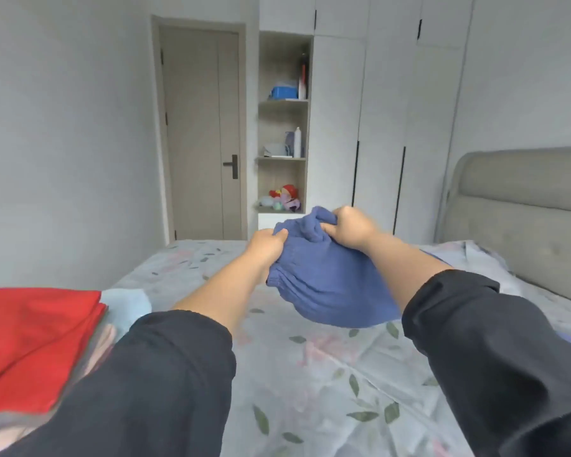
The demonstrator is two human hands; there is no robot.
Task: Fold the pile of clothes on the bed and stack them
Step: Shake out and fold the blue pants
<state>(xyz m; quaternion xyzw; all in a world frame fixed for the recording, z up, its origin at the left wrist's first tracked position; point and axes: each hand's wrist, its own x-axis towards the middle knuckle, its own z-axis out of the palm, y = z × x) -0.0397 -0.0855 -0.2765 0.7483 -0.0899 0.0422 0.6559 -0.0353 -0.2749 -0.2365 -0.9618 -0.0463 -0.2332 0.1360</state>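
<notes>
**Both hands hold a blue garment up over the bed**

The left hand and the right hand are both raised above the bed, each gripping the top edge of a blue garment. The left hand's fingers are curled into the cloth at the garment's left corner, with the thumb pressed on top. The right hand's fingers are bunched tightly around a gathered fold at the upper right, the thumb pinching the cloth against them. The two hands are near each other, with a crumpled ridge of blue cloth between them.

The garment hangs down from the hands in a rounded, loose shape. What looks like a gathered waistband runs along its left edge. Its lower edge is just above or on the sheet; which one cannot be told. Both forearms are bare, with dark sleeves pushed up near the elbows.

At the left edge of the bed lies a stack of folded clothes, a red piece on top and paler pieces under it, with a light blue piece just beside it. The sheet is pale with a leaf and flower print. Behind the bed stand a closed door, open shelves holding small items, white wardrobe doors and a padded grey headboard.
</notes>
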